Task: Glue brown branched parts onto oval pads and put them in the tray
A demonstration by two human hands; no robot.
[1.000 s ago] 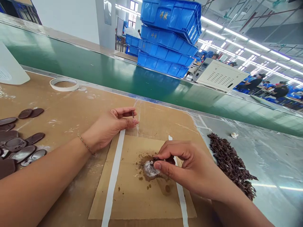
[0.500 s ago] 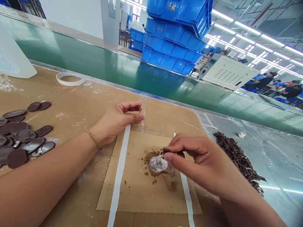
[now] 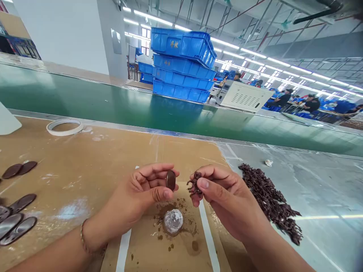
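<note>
Between the thumb and fingers of my left hand (image 3: 138, 194) is a dark brown oval disc (image 3: 170, 180), held on edge with its face partly turned to the right. My right hand (image 3: 227, 194) pinches a small dark brown twiggy piece (image 3: 195, 184) with thin curling branches. The two pieces are level with each other, a short gap apart. Below them, a small clear cup (image 3: 173, 221) with whitish contents stands on a cardboard sheet (image 3: 150, 257), ringed by brown wet spots.
More oval discs (image 3: 22, 204) lie at the left. A heap of dark twiggy pieces (image 3: 272, 204) sits at the right. Behind are a tape roll (image 3: 64, 127), a white container (image 3: 7, 121), a green belt (image 3: 119, 109), stacked blue crates (image 3: 181, 73) and a beige box (image 3: 244, 96).
My right hand has moved from over the cup up beside my left hand. The disc in my left hand now shows more of its face. The head view has tilted.
</note>
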